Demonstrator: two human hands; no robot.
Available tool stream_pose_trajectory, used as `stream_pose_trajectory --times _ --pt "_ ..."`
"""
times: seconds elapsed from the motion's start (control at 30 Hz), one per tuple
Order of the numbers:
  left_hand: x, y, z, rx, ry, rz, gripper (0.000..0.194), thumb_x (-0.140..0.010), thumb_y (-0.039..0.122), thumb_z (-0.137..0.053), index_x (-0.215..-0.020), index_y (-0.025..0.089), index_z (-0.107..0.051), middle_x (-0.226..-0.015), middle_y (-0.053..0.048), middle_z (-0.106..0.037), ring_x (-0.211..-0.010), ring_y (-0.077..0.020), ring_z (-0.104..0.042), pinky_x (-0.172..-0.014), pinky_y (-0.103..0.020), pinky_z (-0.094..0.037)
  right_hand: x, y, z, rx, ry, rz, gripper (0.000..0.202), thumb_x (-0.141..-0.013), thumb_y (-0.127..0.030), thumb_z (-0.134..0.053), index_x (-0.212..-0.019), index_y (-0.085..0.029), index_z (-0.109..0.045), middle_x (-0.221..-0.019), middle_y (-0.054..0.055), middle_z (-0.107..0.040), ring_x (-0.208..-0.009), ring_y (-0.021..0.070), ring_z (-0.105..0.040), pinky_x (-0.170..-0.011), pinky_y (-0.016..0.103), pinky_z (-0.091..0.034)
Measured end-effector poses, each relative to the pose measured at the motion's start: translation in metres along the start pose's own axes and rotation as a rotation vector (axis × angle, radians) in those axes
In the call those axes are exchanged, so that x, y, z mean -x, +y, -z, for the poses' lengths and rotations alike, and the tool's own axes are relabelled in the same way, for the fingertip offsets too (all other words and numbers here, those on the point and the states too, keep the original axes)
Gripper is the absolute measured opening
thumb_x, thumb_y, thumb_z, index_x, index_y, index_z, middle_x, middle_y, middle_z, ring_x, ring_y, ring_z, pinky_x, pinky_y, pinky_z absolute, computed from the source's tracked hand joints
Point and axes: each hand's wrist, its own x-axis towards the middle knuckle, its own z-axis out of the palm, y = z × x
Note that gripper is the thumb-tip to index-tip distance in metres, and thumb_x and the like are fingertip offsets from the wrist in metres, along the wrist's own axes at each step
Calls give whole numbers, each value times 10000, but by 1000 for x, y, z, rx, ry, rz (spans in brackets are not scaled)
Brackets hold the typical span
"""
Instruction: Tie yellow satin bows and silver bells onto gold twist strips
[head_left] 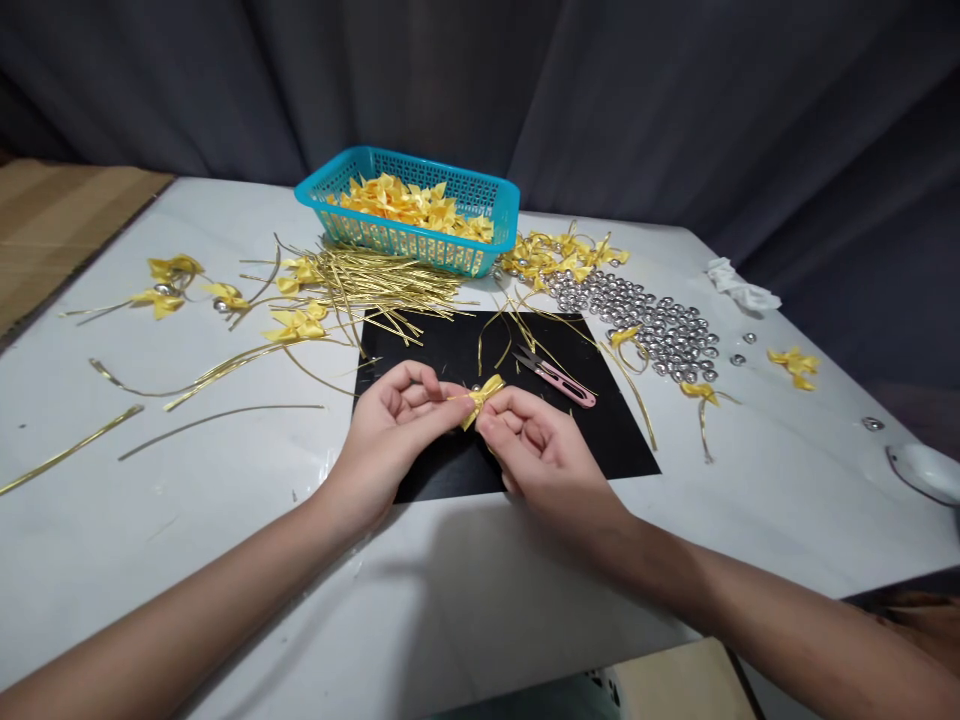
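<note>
head view: the small yellow bow [486, 393] was near the middle of the frame, over the black mat [450, 480]. the left hand [386, 430] and right hand [547, 450] both pinched it, one from each side, so neither was nearer. its long way seemed to slant up toward the upper right.

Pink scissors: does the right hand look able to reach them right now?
Probably yes: the pink scissors lie just past the right hand on the black mat, nothing standing between, though it is busy holding the yellow bow.
</note>
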Motion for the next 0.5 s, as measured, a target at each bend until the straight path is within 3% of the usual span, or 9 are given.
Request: stream_pose_trajectory --times 0.27,0.5 --pt "-1 1 -1 -48 7 -63 331 -698 82 -711 -696 180 -395 -706 32 -685 -673 -59 -611 -676 -152 -471 -3 3 2 71 62 41 174 -776 -300 -577 -703 -166 -493 -544 -71 -396 -443 38 -290 -396 178 -216" --pt "-5 3 0 -86 59 -87 367 -694 79 -706 -687 183 -354 -705 26 -677 -652 -47 -583 -653 -141 -449 -2 2 7 277 225 194 129 -779 -280 -577 -746 -157 -554 -612 -37 -486 -406 28 -324 -366 187 -204"
